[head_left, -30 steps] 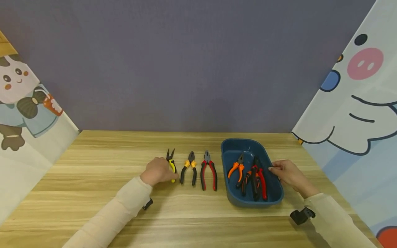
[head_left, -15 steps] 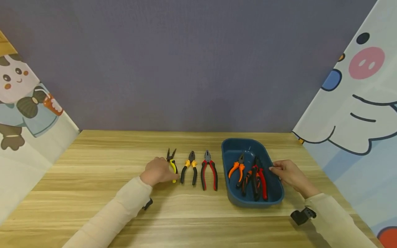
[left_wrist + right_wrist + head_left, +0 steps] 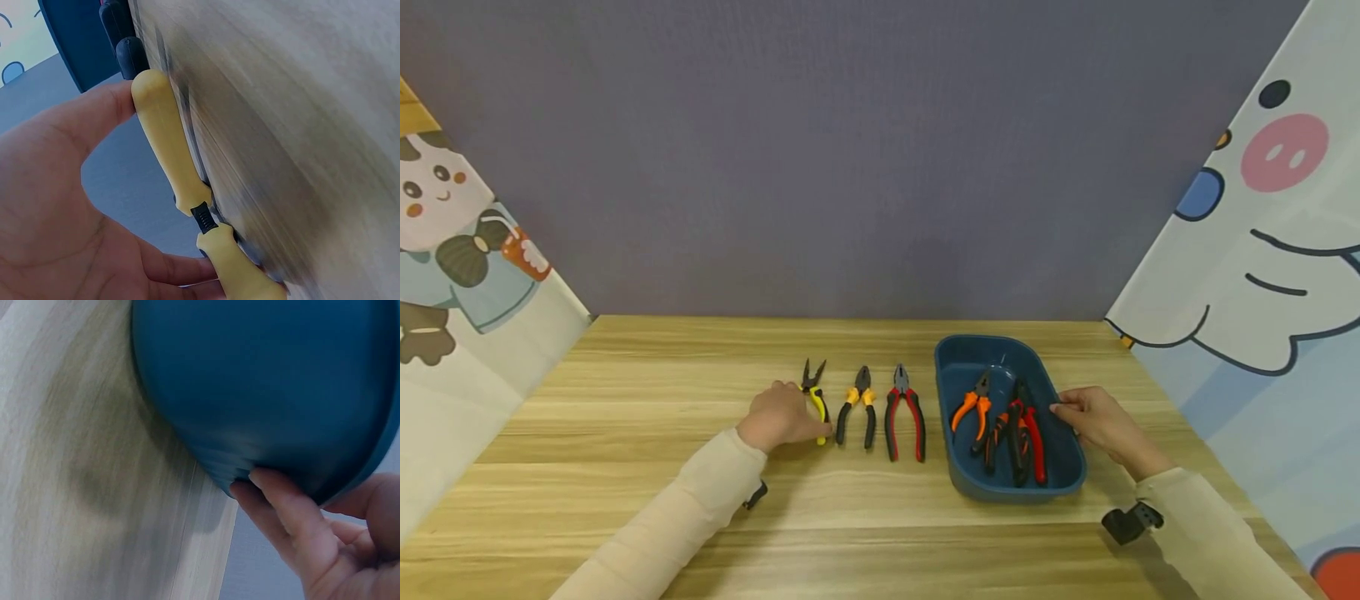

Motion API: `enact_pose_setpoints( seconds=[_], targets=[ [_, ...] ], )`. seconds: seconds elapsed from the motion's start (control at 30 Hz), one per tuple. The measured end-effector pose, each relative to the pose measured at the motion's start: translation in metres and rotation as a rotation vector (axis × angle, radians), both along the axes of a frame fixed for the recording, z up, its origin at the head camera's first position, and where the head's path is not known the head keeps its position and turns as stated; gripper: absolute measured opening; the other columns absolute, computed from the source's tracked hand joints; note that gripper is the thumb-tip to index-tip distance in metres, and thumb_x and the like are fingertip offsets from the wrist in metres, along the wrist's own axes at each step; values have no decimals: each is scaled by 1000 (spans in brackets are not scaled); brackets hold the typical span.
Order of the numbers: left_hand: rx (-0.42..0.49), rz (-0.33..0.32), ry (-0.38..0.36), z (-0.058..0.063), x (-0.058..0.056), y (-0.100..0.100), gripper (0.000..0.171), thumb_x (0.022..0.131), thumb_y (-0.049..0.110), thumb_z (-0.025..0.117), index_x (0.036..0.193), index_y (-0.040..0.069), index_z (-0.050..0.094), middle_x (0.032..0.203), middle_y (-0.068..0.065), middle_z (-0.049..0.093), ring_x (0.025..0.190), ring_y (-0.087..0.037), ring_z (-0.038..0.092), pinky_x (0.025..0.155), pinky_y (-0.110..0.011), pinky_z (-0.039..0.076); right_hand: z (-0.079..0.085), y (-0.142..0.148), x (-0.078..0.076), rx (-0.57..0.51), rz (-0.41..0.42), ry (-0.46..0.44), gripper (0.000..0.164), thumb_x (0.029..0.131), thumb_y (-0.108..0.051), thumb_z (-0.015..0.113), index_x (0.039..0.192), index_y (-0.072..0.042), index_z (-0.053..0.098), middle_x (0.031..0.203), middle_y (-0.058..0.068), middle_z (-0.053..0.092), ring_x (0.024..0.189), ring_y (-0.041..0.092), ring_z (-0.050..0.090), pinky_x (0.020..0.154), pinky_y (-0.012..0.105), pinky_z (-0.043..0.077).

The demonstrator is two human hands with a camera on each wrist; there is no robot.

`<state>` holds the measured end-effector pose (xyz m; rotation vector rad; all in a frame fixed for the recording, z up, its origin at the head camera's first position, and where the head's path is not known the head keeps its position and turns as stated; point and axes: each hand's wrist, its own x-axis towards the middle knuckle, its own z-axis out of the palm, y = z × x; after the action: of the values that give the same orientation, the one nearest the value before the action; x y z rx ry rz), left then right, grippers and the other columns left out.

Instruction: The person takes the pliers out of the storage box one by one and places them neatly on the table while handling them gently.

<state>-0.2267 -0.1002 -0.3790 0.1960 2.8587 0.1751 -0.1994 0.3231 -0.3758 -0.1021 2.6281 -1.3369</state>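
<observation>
My left hand (image 3: 781, 415) spans the handles of yellow-and-black needle-nose pliers (image 3: 820, 405) lying on the table, jaws parted and pointing away. In the left wrist view the thumb presses one yellow handle (image 3: 156, 119) near its end, and fingertips meet the other handle, lower down. My right hand (image 3: 1099, 418) pinches the right rim of a blue plastic bin (image 3: 951, 343), thumb over the edge and fingers against the outer wall (image 3: 250, 381). Inside the bin lie orange-handled pliers (image 3: 972, 408), red-handled pliers (image 3: 1036, 446) and black-and-orange ones (image 3: 996, 437), partly overlapping.
Between left hand and bin, two more pliers lie in a row: yellow-and-black pliers (image 3: 856, 407) and red-and-black pliers (image 3: 904, 412). The wooden table (image 3: 647, 417) ends at a grey back panel (image 3: 850, 167). Printed cartoon sheets (image 3: 1285, 275) flank both sides.
The needle-nose pliers' handles shift very slightly under the left hand. The right hand and the bin keep their places.
</observation>
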Motion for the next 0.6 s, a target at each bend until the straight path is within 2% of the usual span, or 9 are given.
enact_pose_setpoints(
  seconds=[0.33, 0.6],
  targets=[
    [7, 32, -15, -2, -2, -4, 91, 80, 60, 60, 127, -17, 45, 127, -33, 46, 95, -35, 58, 75, -43, 51, 1, 1, -1, -4, 11, 9, 33, 97, -7, 48, 116, 19, 52, 65, 4, 62, 45, 5, 43, 44, 25, 43],
    [0, 26, -11, -3, -3, -3, 91, 80, 60, 61, 127, -17, 46, 126, -32, 48, 97, -36, 57, 77, -43, 51, 0, 1, -1, 11, 5, 10, 33, 97, -9, 48, 115, 18, 54, 63, 0, 61, 46, 5, 43, 44, 26, 44]
  ],
)
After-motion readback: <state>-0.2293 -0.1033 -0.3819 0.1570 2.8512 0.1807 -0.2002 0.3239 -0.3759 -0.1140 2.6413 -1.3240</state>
